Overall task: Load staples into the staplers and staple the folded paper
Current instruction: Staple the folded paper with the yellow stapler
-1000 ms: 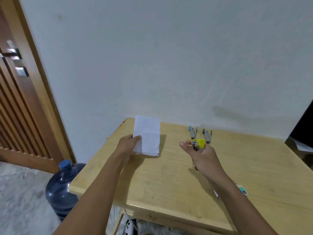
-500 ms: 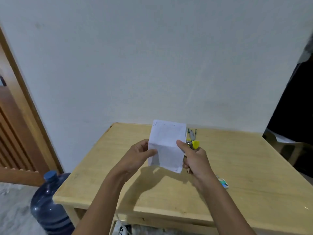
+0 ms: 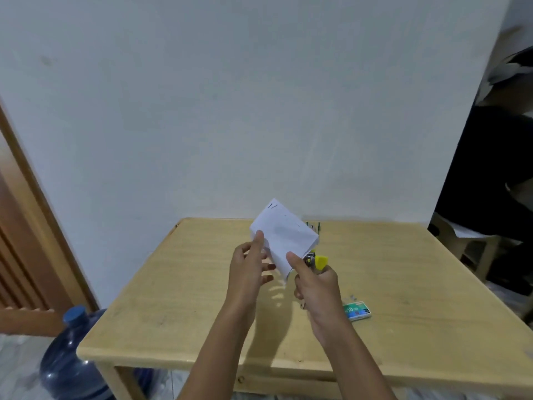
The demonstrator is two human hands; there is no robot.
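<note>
Folded paper (image 3: pixel 284 235) hangs tilted above the wooden table (image 3: pixel 178 287), pinched at its left edge by the thumb of the left hand (image 3: pixel 248 272). The right hand (image 3: pixel 315 290) curls around a yellow stapler (image 3: pixel 316 261), its thumb pressing the paper's lower edge. A green staple box (image 3: pixel 356 310) lies on the table just beside that wrist.

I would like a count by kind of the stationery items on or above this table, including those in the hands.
folded paper: 1, pinched by the left hand
yellow stapler: 1, held in the right hand
staple box: 1, lying on the table
dark stapler parts behind the paper: too hidden to count
Total: 3 clearly countable
</note>
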